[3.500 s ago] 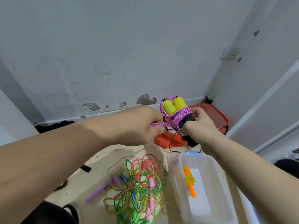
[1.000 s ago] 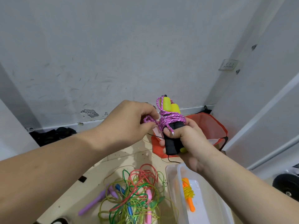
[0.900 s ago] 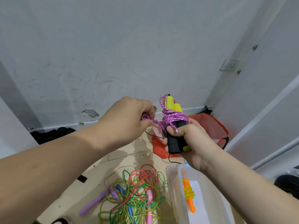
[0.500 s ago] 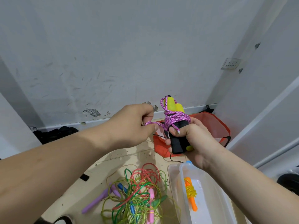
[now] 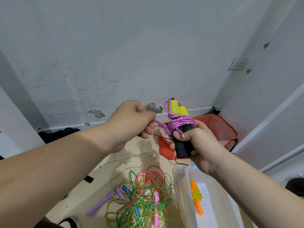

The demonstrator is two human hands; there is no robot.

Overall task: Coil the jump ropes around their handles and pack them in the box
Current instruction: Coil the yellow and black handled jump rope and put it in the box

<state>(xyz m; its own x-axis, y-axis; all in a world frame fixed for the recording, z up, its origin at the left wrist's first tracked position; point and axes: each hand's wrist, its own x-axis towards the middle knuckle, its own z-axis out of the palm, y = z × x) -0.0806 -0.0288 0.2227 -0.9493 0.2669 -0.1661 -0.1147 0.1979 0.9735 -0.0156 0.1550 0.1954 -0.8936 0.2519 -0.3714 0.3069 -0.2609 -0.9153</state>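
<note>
Slack is coming out of the pink rope [image 5: 181,124]. A second ago the left hand [image 5: 131,122] was crowding right against the coil; now it is sitting clear of it to the left, fingers curled and pinching a short tail that is running taut between hand and bundle. The right hand [image 5: 197,142] is still wrapping all its fingers round the black-and-yellow handles [image 5: 181,147], holding them upright in the air, well above the floor, with the thumb pinning a loose rope end against the grips. Both handles are staying side by side and the coil is sitting tight just under the yellow tips.

Probably this is the final cinch, so this rope is looking nearly ready to pack. The clear box [image 5: 187,186] is waiting below the right wrist, already holding one orange-handled rope [image 5: 196,199]. The tangled pile [image 5: 141,204] of thin ropes beside it is lying untouched, so most of the job is remaining.
</note>
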